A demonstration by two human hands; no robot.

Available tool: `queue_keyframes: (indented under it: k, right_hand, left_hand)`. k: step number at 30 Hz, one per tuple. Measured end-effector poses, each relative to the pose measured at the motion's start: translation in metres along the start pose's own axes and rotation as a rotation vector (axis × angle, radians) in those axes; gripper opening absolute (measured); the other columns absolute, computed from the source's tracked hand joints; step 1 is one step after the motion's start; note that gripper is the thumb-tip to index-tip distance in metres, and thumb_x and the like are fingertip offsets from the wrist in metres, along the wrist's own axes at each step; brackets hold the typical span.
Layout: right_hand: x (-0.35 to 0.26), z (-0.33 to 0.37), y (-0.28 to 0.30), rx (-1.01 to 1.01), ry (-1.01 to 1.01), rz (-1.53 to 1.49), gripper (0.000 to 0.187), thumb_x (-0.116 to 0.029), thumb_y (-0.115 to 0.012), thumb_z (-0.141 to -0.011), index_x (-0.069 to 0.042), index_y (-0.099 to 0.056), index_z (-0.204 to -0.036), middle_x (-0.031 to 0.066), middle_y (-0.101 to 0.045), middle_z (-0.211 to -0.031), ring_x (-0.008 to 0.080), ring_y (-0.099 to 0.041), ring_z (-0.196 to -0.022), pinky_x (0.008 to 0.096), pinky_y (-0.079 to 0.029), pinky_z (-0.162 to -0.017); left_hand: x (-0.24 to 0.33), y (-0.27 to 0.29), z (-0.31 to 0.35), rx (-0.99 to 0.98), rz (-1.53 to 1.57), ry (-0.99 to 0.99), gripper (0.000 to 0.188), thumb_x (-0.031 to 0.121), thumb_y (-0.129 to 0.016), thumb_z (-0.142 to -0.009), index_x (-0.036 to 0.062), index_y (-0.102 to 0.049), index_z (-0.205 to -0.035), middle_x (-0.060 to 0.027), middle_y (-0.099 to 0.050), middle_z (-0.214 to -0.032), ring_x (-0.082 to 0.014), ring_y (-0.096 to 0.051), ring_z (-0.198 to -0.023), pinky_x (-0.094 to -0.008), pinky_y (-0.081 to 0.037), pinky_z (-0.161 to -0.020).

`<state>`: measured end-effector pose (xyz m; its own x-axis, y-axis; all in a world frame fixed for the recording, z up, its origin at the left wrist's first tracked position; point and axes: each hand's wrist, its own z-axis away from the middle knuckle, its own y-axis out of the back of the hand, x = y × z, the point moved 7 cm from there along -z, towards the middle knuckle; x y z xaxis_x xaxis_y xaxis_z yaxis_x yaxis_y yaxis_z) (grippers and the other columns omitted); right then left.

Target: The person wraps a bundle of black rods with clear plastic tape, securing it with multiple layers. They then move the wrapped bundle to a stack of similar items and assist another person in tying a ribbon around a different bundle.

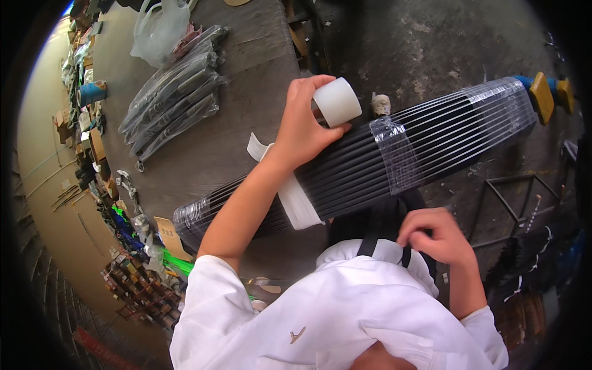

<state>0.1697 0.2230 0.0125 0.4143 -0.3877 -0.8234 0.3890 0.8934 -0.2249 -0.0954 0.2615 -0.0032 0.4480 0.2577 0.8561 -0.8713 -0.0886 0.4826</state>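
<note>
My left hand (303,120) grips a wide white roll of tape (338,103), fingers on its far side and thumb below, just above a long bundle of black bars (345,163). The bundle lies slanting from lower left to upper right. Clear film (394,154) is wound around it near the middle and at both ends. Across its left half runs a white strip (299,203), with a loose end sticking up beyond the far side. My right hand (436,234), slightly blurred, is held loosely closed in front of my waist, apart from the bundle; nothing shows in it.
Plastic-wrapped dark pieces (179,92) and a clear plastic bag (160,31) lie on the table (253,68) at the far left. Yellow pieces (542,98) stand at the bundle's right end. A small wrapped roll (381,103) sits beyond it. A metal frame (509,197) is on the right.
</note>
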Motion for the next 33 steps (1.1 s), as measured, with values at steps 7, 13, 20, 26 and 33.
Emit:
queue_keyframes:
  k: [7, 13, 20, 26, 33]
  right_hand:
    - [-0.115, -0.08, 0.057, 0.769, 0.334, 0.64, 0.051, -0.043, -0.064, -0.088, 0.0, -0.061, -0.115, 0.0178, -0.059, -0.12, 0.0334, -0.05, -0.118, 0.041, -0.04, -0.1]
    - [-0.093, -0.15, 0.061, 0.455, 0.076, 0.185, 0.065, -0.05, -0.076, -0.078, 0.005, -0.06, -0.107, 0.0132, -0.062, -0.093, 0.0188, -0.059, -0.086, 0.0292, -0.047, -0.076]
    - [-0.069, -0.149, 0.088, 0.498, 0.118, -0.11, 0.057, -0.043, -0.079, -0.079, 0.006, -0.065, -0.104, 0.0084, -0.064, -0.089, 0.014, -0.056, -0.083, 0.0262, -0.044, -0.076]
    - [-0.083, -0.137, 0.066, 0.411, 0.151, -0.207, 0.053, -0.038, -0.075, -0.083, 0.009, -0.067, -0.106, 0.0096, -0.064, -0.092, 0.0171, -0.058, -0.096, 0.0285, -0.041, -0.091]
    - [-0.084, -0.072, 0.026, 0.652, 0.287, -0.017, 0.044, -0.037, -0.071, -0.083, 0.006, -0.069, -0.087, 0.0119, -0.052, -0.12, 0.0209, -0.052, -0.109, 0.0345, -0.042, -0.094]
  left_hand:
    - [0.016, -0.002, -0.005, 0.038, 0.031, -0.199, 0.071, -0.001, -0.083, -0.066, 0.0092, -0.049, -0.127, -0.0046, -0.051, -0.126, -0.019, -0.054, -0.115, -0.0371, -0.051, -0.096]
    - [0.015, 0.004, 0.003, 0.088, 0.006, -0.198, 0.087, 0.009, -0.086, -0.066, 0.0106, -0.038, -0.138, -0.0103, -0.045, -0.132, -0.0255, -0.051, -0.12, -0.0393, -0.049, -0.098]
    - [0.067, -0.002, 0.09, -0.09, -0.796, -0.183, 0.123, 0.05, -0.088, -0.053, 0.0032, -0.025, -0.148, -0.0242, -0.028, -0.147, -0.0426, -0.036, -0.134, -0.0642, -0.028, -0.106]
    - [0.042, -0.009, 0.113, -0.14, -0.794, -0.119, 0.12, 0.048, -0.088, -0.047, 0.0037, -0.035, -0.145, -0.0195, -0.039, -0.143, -0.0384, -0.038, -0.133, -0.0617, -0.026, -0.106]
    - [0.043, -0.009, 0.11, -0.102, -0.769, -0.156, 0.114, 0.047, -0.087, -0.048, 0.0035, -0.039, -0.142, -0.0179, -0.044, -0.139, -0.0353, -0.046, -0.125, -0.0567, -0.029, -0.106]
